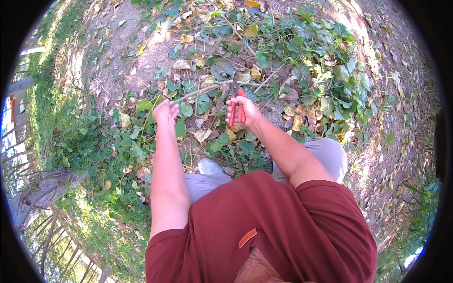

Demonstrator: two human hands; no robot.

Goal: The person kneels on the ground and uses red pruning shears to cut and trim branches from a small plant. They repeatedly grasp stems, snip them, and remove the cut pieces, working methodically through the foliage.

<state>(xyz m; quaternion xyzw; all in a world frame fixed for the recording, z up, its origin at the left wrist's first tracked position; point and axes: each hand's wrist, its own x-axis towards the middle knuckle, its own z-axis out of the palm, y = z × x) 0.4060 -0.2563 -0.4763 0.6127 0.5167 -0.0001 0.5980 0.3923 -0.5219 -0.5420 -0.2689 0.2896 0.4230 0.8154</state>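
Note:
My left hand (165, 111) grips one end of a long thin woody cane (201, 91), which slants up and to the right over the ground. My right hand (244, 109) is wrapped around the red handles of a pair of pruning shears (233, 111). Their dark blades (235, 84) point away from me and meet the cane near its middle. Whether the blades are closed through the cane is too small to tell. Green lobed leaves (203, 103) lie beneath and around the cane.
Cut leafy vines (318, 60) are heaped at the far right. Dry yellow leaves (297, 122) and twigs litter the bare soil (120, 42). A thick tree trunk (46, 194) stands at the left. My shoe (209, 166) and bent knee (327, 157) are close below my hands.

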